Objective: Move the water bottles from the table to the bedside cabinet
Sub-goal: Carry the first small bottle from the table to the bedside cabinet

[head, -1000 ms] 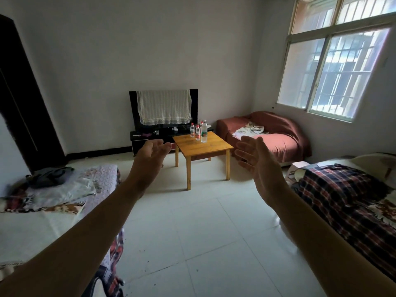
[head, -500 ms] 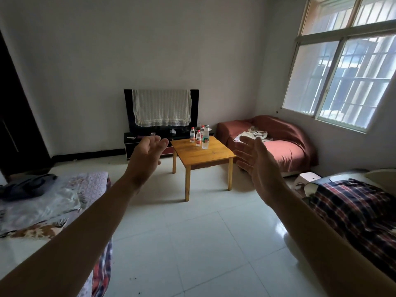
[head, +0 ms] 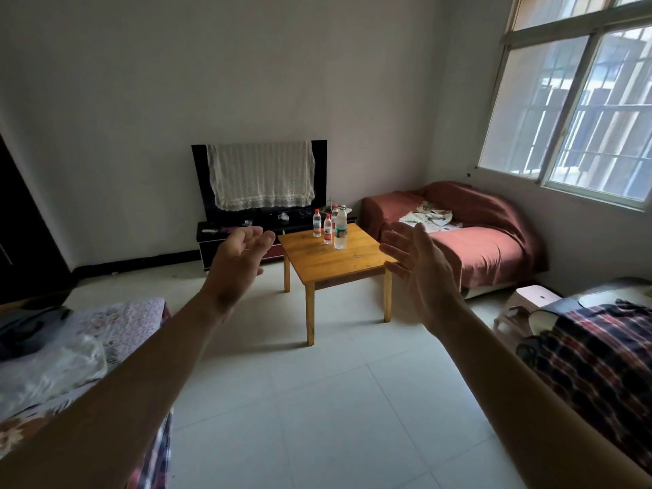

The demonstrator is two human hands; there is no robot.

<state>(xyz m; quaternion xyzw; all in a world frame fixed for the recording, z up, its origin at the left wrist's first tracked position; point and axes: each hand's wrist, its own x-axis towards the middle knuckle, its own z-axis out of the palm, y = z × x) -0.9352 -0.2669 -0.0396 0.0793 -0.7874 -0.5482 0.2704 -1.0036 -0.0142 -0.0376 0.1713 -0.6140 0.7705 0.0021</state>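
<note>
Several clear water bottles stand close together at the far side of a small wooden table across the room: a taller green-labelled bottle in front, red-labelled ones beside it, another partly hidden behind. My left hand and my right hand are stretched out in front of me, palms facing each other, fingers relaxed and holding nothing. Both are well short of the table. No bedside cabinet can be made out for certain.
A black TV stand with a cloth-draped screen lines the back wall. A red-covered sofa sits right of the table. A bed with bedding is at left, a plaid-covered bed and small stool at right. Tiled floor lies between.
The view has moved closer to the table and turned slightly left. Both hands stay raised and empty, keeping the same pose.
</note>
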